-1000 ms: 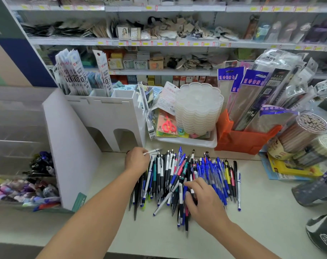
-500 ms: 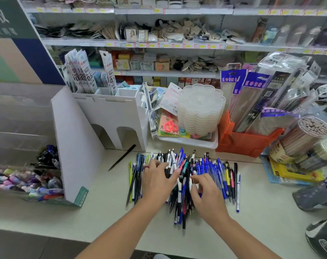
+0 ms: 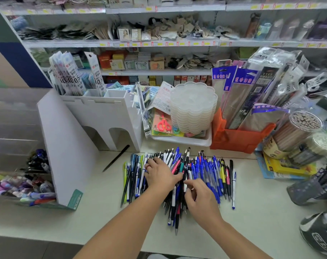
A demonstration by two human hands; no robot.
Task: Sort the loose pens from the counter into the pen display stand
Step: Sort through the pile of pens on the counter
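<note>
A heap of loose pens (image 3: 205, 174), mostly blue, black and white, lies on the pale counter (image 3: 103, 212). My left hand (image 3: 160, 174) rests palm-down on the left half of the heap with its fingers spread. My right hand (image 3: 201, 200) sits on the heap's near middle, its fingers curled and its fingertips pinching a pen in the pile. One black pen (image 3: 116, 158) lies alone, left of the heap. The pen display stand (image 3: 65, 146), clear tiers with a white side panel, stands at the left and holds several pens (image 3: 19, 186) in its lower tiers.
A white castle-shaped holder (image 3: 103, 113) with packaged refills stands behind the lone pen. Behind the heap are a white tray (image 3: 181, 140) with stacked clear palettes and an orange bin (image 3: 239, 139). Pencil tubs (image 3: 299, 131) and a dark helmet (image 3: 319, 232) crowd the right.
My left hand came back from the white holder to the heap, and a black pen now lies alone near the holder. My right hand's fingers have curled onto the pile.
</note>
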